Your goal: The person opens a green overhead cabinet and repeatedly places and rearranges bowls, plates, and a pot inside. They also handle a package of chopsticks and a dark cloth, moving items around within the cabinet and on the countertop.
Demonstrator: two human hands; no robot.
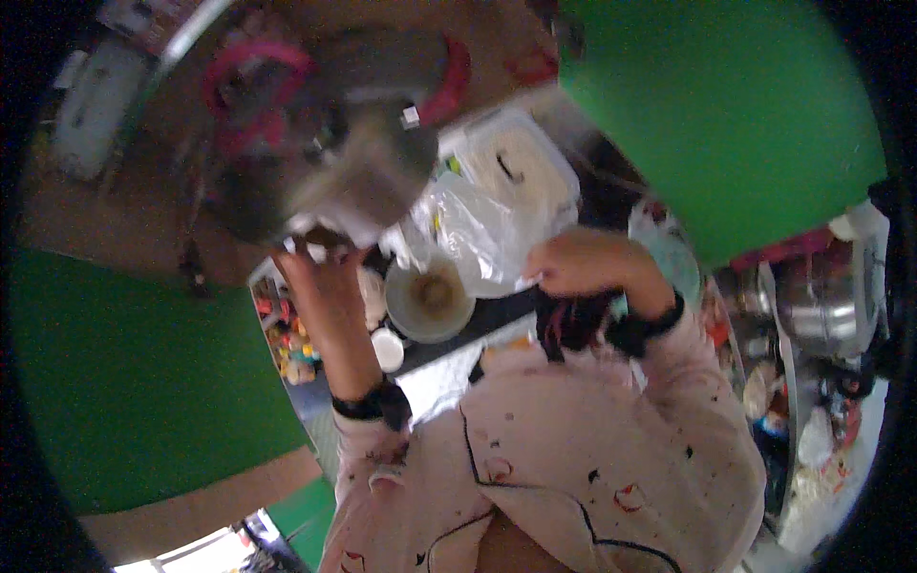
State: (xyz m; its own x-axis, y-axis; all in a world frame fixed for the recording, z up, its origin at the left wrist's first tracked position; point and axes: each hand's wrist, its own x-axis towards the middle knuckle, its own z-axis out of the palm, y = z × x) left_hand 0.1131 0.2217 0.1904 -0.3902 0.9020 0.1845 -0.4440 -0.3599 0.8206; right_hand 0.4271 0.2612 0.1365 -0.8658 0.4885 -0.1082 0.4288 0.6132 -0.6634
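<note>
My right hand (pixel 591 263) has its fingers closed on the edge of a clear plastic bag (pixel 476 229). The bag lies in front of a rectangular plastic tub (pixel 548 157) of pale contents with a dark curved object on top. My left hand (pixel 322 279) is raised on the left, its fingers beside small white and dark blurred shapes; whether it grips anything is unclear. Between my hands stands a round pale bowl (pixel 401 319) with brownish contents. A small white round container or lid (pixel 387 349) is beside it.
Blurred pink-rimmed round items (pixel 258 64) are beyond my left hand. A pale green dish (pixel 670 261) sits behind my right wrist. At the right, shelves carry a shiny metal pot (pixel 820 315) and assorted items. Colourful small objects (pixel 294 344) are left of my left forearm.
</note>
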